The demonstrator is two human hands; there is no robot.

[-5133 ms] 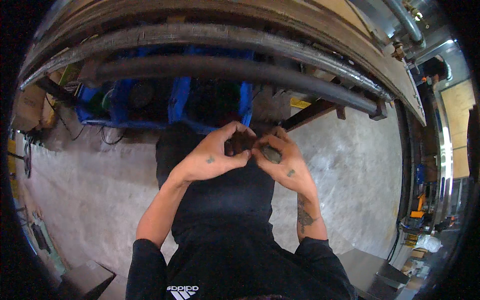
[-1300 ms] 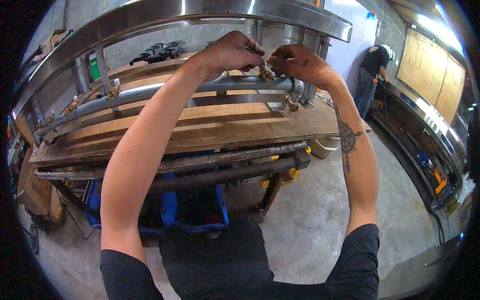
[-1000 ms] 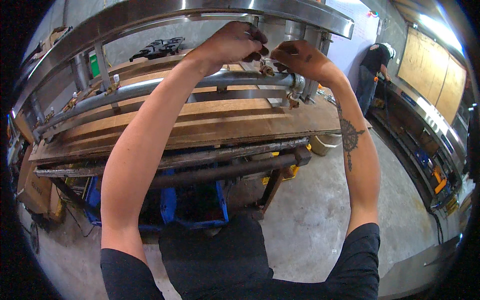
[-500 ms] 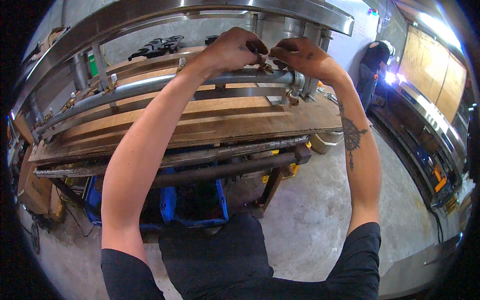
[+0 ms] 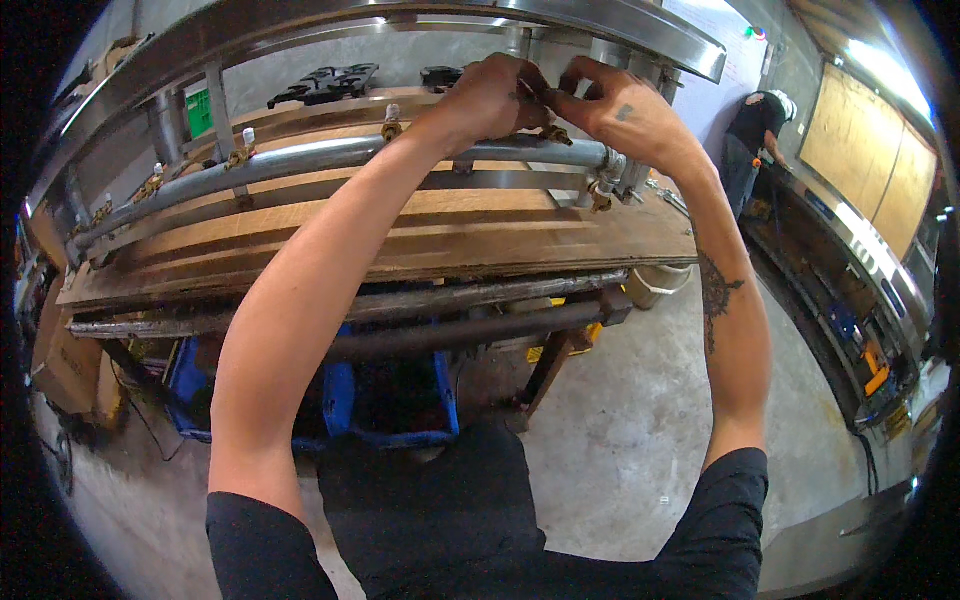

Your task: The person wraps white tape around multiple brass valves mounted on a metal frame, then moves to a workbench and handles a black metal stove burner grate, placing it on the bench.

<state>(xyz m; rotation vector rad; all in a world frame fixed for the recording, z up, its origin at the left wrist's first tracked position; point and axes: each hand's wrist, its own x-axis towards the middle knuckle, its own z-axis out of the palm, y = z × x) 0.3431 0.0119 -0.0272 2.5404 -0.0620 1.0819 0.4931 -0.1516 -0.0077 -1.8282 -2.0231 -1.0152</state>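
My left hand (image 5: pixel 497 97) and my right hand (image 5: pixel 612 108) meet above the right part of a grey metal pipe (image 5: pixel 310 156). Just below the fingers, a small brass valve (image 5: pixel 558 135) juts from the pipe. Both hands are closed with fingertips pinched together over that valve; whatever sits between them is too small and too covered to name. More brass valves with pale tips, one of them the nearest valve (image 5: pixel 392 128), line the pipe to the left. An elbow fitting (image 5: pixel 613 165) ends the pipe on the right, with a brass piece (image 5: pixel 600 199) below it.
A steel frame (image 5: pixel 350 18) arches over the pipe. Under it lies a wooden board (image 5: pixel 470 238) on a bench. Black grates (image 5: pixel 325 85) rest behind. Blue bins (image 5: pixel 340 400) and a bucket (image 5: pixel 658 286) stand below. A co-worker (image 5: pixel 750 125) leans over a long steel unit at the right.
My hands have come together, the right fingertips now touching the left ones. The view has shifted slightly. The bright flash beside the co-worker has gone out.
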